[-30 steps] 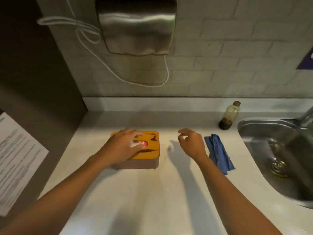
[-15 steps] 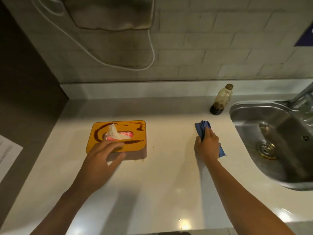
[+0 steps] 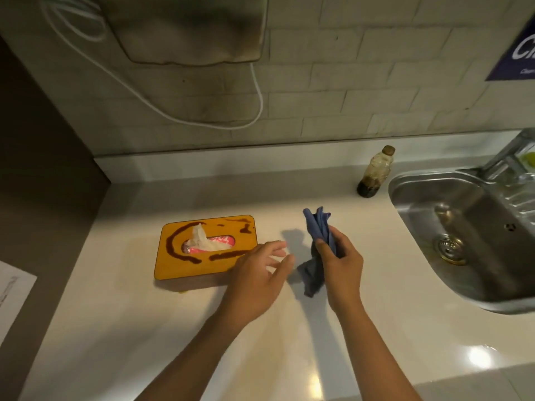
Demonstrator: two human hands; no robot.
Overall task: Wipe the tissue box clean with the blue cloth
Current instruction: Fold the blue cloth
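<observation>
An orange tissue box (image 3: 176, 266) lies flat on the white counter (image 3: 144, 328), left of centre. Dark brown sauce streaks curve across its lid, and a white tissue sticks up from the oval slot. My right hand (image 3: 340, 264) is shut on the blue cloth (image 3: 318, 227), lifted off the counter just right of the box; the cloth bunches above my fist and hangs below it. My left hand (image 3: 257, 282) hovers with fingers spread beside the box's right end, reaching toward the hanging cloth, holding nothing.
A small bottle (image 3: 375, 172) with dark liquid stands at the back near the steel sink (image 3: 463, 235) on the right. A hand dryer (image 3: 188, 27) with a white cable hangs on the tiled wall. A printed sheet (image 3: 11, 299) lies at the left edge.
My right hand has raised the blue cloth from the counter and brought it left toward the box. My left hand left the box's front and moved right, toward the cloth.
</observation>
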